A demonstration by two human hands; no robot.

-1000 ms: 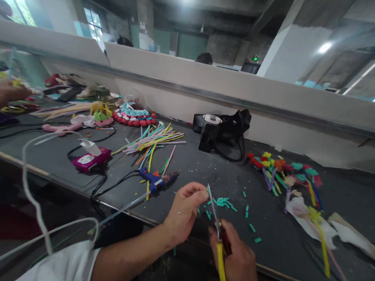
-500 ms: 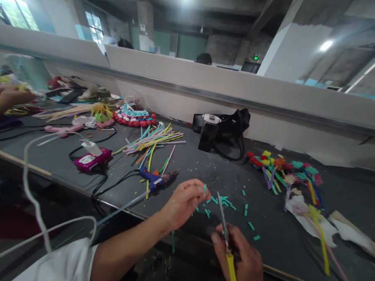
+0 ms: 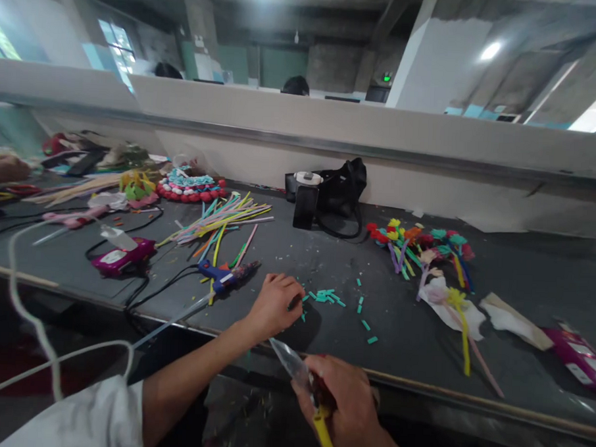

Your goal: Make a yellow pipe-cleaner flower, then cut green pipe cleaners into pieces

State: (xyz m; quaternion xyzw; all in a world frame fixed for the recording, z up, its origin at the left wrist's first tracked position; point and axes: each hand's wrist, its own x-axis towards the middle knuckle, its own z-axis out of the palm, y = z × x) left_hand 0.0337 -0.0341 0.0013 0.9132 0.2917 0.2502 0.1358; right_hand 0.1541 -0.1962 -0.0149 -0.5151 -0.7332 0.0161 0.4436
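My left hand [image 3: 277,303] is low over the table, fingers curled down beside a small scatter of green strip cuttings [image 3: 325,295]. Its fingertips point at the tabletop, and whatever is between them is hidden. Near the table's front edge, my right hand [image 3: 342,393] is wrapped round a pair of scissors [image 3: 324,435] with yellow handles. The blades point up and left toward my left wrist and look closed together. More green cuttings lie singly to the right of the pile.
A blue glue gun [image 3: 221,277] lies left of my left hand, its cord running to a purple power block [image 3: 123,255]. Coloured strips [image 3: 224,217] are heaped behind it. A black bag [image 3: 341,192] stands at the back. Handmade flowers [image 3: 420,245] lie right. Another person's hand [image 3: 4,170] shows far left.
My left hand has turned from a raised pinch on a green piece to fingers pointing down at the table. The scissors have swung left and lower. The whole view has shifted right.
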